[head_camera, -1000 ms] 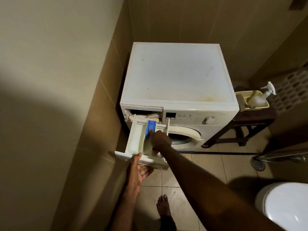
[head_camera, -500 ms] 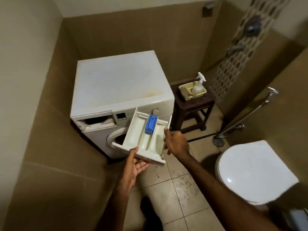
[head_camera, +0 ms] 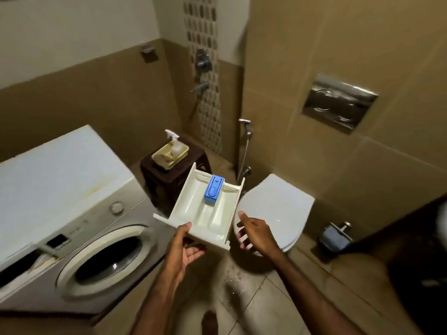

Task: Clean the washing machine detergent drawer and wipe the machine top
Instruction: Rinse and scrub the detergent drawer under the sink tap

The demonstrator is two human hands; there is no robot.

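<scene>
The white detergent drawer with a blue insert is out of the machine and held in the air at the middle of the view. My left hand grips its front panel from below, thumb on top. My right hand hovers beside the drawer's right front corner, fingers spread, and I cannot tell if it touches. The white washing machine stands at the left, its stained top bare and its drawer slot open and dark.
A dark stool beside the machine carries a yellow tray with a spray bottle. A closed white toilet is right of the drawer. A hand shower hangs on the wall. The floor tiles are wet.
The drawer has come fully out of the machine and moved right, away from the slot. My view has swung right toward the toilet. My right hand has left the blue insert.
</scene>
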